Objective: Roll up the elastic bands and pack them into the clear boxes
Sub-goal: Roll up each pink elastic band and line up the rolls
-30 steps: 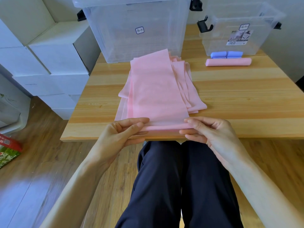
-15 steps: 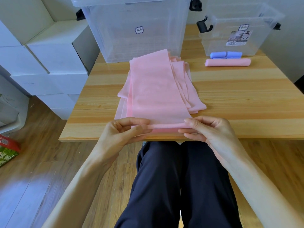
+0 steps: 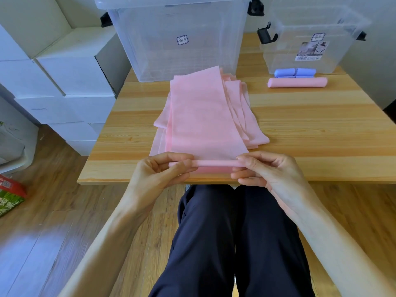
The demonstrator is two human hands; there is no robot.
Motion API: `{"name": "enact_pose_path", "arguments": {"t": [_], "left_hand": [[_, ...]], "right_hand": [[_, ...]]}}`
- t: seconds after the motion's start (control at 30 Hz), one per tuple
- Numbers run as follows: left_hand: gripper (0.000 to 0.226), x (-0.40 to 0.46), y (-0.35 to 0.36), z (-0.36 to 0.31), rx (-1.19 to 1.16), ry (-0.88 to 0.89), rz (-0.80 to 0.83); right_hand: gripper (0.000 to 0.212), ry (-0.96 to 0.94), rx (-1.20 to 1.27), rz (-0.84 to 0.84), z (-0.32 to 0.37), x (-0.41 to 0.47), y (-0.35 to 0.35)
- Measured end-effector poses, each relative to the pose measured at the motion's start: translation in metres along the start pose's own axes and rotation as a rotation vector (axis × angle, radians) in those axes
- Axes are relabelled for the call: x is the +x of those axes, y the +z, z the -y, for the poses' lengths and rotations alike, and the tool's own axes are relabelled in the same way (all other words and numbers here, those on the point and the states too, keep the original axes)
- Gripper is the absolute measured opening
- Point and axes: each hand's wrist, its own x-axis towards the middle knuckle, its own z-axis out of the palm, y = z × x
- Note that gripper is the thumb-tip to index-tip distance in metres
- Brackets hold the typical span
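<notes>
Pink elastic band (image 3: 205,121) lies at the bench's (image 3: 310,133) near edge; your left hand (image 3: 158,174) and right hand (image 3: 267,172) each pinch one end of its narrow rolled edge.

On the table (image 3: 300,129), a stack of bands (image 3: 205,116) lies before the big box (image 3: 177,39), two small rolls (image 3: 295,72) and a longer roll (image 3: 297,82) lie before the small box (image 3: 308,37) at right, cartons (image 3: 64,78) stand left.
</notes>
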Motion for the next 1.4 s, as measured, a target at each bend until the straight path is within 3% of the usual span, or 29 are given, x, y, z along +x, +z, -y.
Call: {"name": "enact_pose_path", "arguments": {"t": [0.13,0.27,0.57,0.77,0.9,1.13,1.4], "left_hand": [[0.012,0.000,-0.001,0.000,0.003,0.013,-0.013],[0.018,-0.002,-0.001,0.000,-0.004,0.005,0.036],[0.029,0.001,-0.002,0.002,-0.019,-0.013,-0.025],[0.022,0.007,-0.001,-0.001,-0.055,-0.006,-0.050],[0.026,0.007,-0.003,0.000,-0.042,-0.002,0.014],[0.024,0.011,-0.002,0.000,-0.035,0.018,0.000],[0.020,0.013,-0.002,-0.001,-0.028,0.046,0.013]], "right_hand": [[0.028,0.004,0.004,0.040,0.000,0.000,0.001],[0.029,-0.003,-0.051,0.025,0.001,0.000,0.003],[0.023,-0.017,-0.017,0.031,0.000,0.003,0.004],[0.023,-0.040,0.012,0.023,0.001,0.006,0.006],[0.015,-0.049,-0.003,0.019,0.001,0.008,0.005],[0.027,-0.048,0.029,0.055,0.002,0.009,0.004],[0.025,-0.063,-0.004,0.053,0.001,0.014,0.007]]}}
